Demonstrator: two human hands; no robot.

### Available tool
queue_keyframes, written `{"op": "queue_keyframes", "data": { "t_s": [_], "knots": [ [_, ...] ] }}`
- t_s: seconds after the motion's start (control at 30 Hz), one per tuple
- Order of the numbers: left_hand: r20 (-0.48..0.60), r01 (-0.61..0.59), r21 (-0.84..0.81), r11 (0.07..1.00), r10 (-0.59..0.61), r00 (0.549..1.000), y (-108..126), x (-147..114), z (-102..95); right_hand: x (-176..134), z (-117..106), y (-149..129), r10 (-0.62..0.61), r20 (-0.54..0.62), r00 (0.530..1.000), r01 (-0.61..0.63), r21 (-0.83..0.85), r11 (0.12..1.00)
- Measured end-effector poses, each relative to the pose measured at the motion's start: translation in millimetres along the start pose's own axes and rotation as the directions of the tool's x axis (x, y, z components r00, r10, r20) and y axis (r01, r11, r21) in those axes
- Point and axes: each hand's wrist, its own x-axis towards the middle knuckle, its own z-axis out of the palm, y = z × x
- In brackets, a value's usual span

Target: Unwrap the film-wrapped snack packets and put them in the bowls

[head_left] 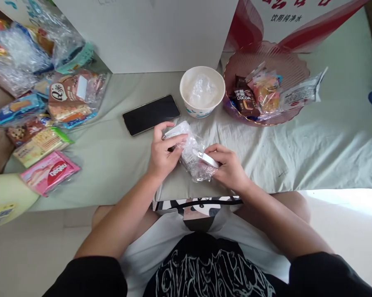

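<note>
A crinkled clear plastic packet (190, 150) lies on the cloth in front of me, with whitish contents I cannot make out and fine print on it. My left hand (164, 150) grips its upper left part between thumb and fingers. From the right, my right hand (227, 166) holds a small white box cutter (209, 159), whose metal tip is at the packet's right side. Just beyond the packet stands a white paper bowl (202, 112) with crumpled clear plastic (201, 91) inside. A black phone (151, 114) lies to the left of the bowl.
A pink ribbed bowl (271, 49) holds several wrapped snacks and a white sachet (302, 93). To the left lie more snacks, including a pink wafer pack (51, 172) and a brown packet (65, 91). A large white box (155, 37) stands behind; a pale yellow rounded object (9, 194) is at left.
</note>
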Motion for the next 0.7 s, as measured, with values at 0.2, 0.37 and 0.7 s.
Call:
{"op": "queue_keyframes", "data": {
  "t_s": [0.2,0.37,0.7],
  "knots": [
    [0.257,-0.176,-0.05,0.983,0.183,0.949,19.2,-9.9,0.3,1.9,7.7,0.0,0.148,0.026,0.989,-0.15,0.128,0.98],
    [0.329,-0.111,0.078,0.991,0.079,0.941,23.9,-12.4,-0.1,3.0,8.4,-0.6,0.236,-0.004,0.972,-0.226,0.282,0.933],
    [-0.08,0.041,0.004,0.999,-0.041,0.996,10.2,-1.5,-1.4,-5.3,15.5,-9.2,0.204,0.016,0.979,-0.196,0.368,0.909]
  ]
}}
